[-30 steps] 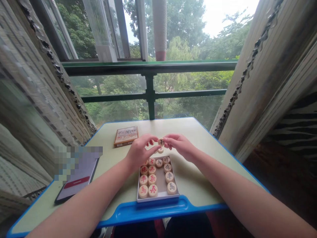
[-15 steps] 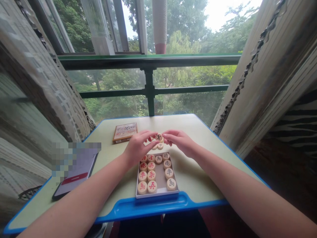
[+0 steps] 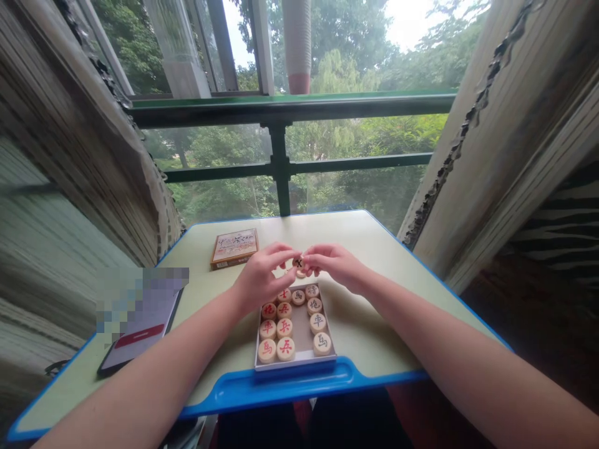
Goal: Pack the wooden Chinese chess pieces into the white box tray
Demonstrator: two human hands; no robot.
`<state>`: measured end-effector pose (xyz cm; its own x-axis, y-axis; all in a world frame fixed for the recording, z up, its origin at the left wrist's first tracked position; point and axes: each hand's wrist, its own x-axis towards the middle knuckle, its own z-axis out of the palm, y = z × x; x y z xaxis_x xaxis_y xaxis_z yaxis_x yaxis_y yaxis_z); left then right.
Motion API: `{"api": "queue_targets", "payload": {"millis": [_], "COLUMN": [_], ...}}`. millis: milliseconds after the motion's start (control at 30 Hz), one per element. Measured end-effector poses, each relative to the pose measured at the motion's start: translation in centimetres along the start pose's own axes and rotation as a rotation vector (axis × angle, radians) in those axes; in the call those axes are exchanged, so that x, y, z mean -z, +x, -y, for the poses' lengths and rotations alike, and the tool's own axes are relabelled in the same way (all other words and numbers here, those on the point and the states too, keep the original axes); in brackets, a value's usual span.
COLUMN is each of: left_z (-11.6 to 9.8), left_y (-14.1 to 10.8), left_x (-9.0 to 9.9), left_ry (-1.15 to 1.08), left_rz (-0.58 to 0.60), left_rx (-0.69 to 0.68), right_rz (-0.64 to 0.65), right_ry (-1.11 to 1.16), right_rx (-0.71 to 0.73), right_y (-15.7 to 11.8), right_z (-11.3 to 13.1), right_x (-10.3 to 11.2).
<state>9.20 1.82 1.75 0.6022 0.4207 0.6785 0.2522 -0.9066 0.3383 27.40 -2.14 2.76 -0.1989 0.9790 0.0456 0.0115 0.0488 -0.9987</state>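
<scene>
A round xiangqi piece (image 3: 298, 264) with a dark character is held upright beyond the box tray, pinched between my two hands. My left hand (image 3: 259, 274) has its thumb and forefinger at the piece's left side. From the right, the closed fingers of my right hand (image 3: 334, 262) press on the same piece. Another piece lies just below the fingers, mostly covered. Nearer to me, the open box tray (image 3: 305, 333) holds red-marked pieces (image 3: 284, 328) in two columns on its left. Dark-marked pieces (image 3: 317, 322) line its right side and part of the far row.
The closed game box (image 3: 234, 246) lies at the far left of the folding table (image 3: 388, 299). A phone (image 3: 140, 337) rests at the table's left edge. In front of the tray runs a blue trough (image 3: 285, 383). Curtains flank the window railing (image 3: 279, 162).
My right fingers have moved in closer over the held piece, which now shows less of its face. The view has shifted slightly; the pieces in the tray look unchanged.
</scene>
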Motion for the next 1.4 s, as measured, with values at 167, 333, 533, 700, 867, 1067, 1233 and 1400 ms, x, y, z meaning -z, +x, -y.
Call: {"api": "queue_targets", "payload": {"millis": [167, 333, 533, 700, 867, 1067, 1233, 1400], "left_z": [0.2, 0.3, 0.0, 0.1, 0.6, 0.6, 0.0, -0.1], "left_y": [0.0, 0.1, 0.2, 0.1, 0.0, -0.1, -0.1, 0.1], "left_x": [0.0, 0.3, 0.5, 0.4, 0.2, 0.1, 0.4, 0.6], "left_ry": [0.087, 0.113, 0.024, 0.077, 0.092, 0.084, 0.063, 0.032], "left_rz": [-0.065, -0.038, 0.016, 0.012, -0.007, 0.02, 0.017, 0.024], "left_rx": [0.019, -0.008, -0.029, -0.009, 0.039, 0.05, 0.042, 0.033], "right_rz": [-0.014, -0.041, -0.03, -0.008, 0.052, 0.035, 0.027, 0.047], "right_ry": [-0.014, -0.003, -0.059, -0.021, 0.011, -0.054, -0.016, -0.044], "right_rx": [0.05, 0.088, 0.034, 0.04, 0.074, 0.116, 0.061, 0.052], "right_y": [0.0, 0.0, 0.1, 0.2, -0.1, -0.2, -0.1, 0.3], "right_z": [0.0, 0.1, 0.1, 0.0, 0.0, 0.2, 0.1, -0.2], "right_x": [0.1, 0.2, 0.5, 0.5, 0.7, 0.6, 1.0, 1.2]}}
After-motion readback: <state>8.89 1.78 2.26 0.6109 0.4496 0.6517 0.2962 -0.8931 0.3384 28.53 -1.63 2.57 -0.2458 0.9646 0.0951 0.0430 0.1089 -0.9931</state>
